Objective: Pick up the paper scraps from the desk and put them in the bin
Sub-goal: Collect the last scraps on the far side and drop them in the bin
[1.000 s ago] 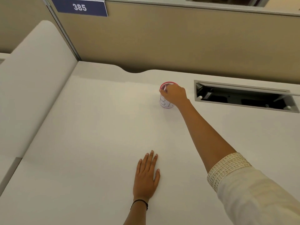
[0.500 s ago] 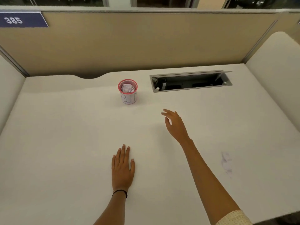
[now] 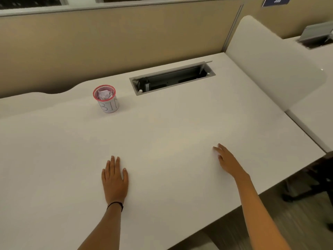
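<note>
A small white cup with a red rim and "BIN" written on its side, the bin [image 3: 108, 104], stands upright at the back left of the white desk [image 3: 171, 134]. Crumpled paper scraps [image 3: 104, 94] fill its mouth. My left hand [image 3: 115, 179] lies flat on the desk, palm down, fingers together, well in front of the bin. My right hand [image 3: 227, 161] rests on the desk to the right, fingers spread, holding nothing. I see no loose scrap on the desk surface.
An open cable hatch [image 3: 172, 78] is sunk into the desk behind and right of the bin. A beige partition [image 3: 115, 44] closes the back. A white side divider [image 3: 266, 69] stands at the right. The desk's right edge drops to dark floor.
My right hand left the bin, drew back and swung right, and now rests near the desk's right front. The view has turned right. My left hand stayed flat.
</note>
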Available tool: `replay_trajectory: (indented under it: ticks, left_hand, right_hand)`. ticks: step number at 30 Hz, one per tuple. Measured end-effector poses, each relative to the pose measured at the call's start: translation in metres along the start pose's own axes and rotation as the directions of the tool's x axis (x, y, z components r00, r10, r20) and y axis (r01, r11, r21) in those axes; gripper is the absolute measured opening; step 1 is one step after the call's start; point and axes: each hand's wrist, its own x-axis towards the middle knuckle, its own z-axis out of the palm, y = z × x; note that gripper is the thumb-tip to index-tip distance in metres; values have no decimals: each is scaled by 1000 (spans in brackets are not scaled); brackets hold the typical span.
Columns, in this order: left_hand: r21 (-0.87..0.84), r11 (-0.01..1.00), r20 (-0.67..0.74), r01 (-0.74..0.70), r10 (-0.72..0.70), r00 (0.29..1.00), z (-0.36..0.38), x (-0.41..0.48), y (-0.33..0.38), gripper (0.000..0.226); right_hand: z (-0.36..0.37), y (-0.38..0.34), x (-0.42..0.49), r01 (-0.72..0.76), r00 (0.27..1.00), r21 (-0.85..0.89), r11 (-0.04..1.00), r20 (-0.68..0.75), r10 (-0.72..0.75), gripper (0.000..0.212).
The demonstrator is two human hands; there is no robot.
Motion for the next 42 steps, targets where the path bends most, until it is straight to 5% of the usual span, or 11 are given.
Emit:
replay_trajectory:
  ticks: [5, 12, 23, 39, 42]
  left_hand:
    - [-10, 1000, -14, -8, 8, 1000, -1, -2, 1, 58]
    - [-14, 1000, -23, -15, 15, 1000, 1, -3, -1, 58]
    - [-7, 1000, -17, 4, -4, 1000, 3, 1, -4, 63]
    - [-24, 999, 4, 43, -43, 999, 0, 3, -3, 58]
    - [-32, 998, 4, 47, -47, 999, 0, 3, -2, 57]
  right_hand:
    - [14, 0, -23, 19, 996, 64, 998, -85, -13, 46]
    - [41, -17, -42, -70, 961, 355, 932, -226, 159, 39]
    - [47, -53, 0, 84, 937, 144, 986, -349, -29, 21]
    - [36, -141, 112, 163, 950, 217, 962, -298, -94, 18]
    - [36, -195, 137, 166, 957, 465, 869, -288, -28, 10]
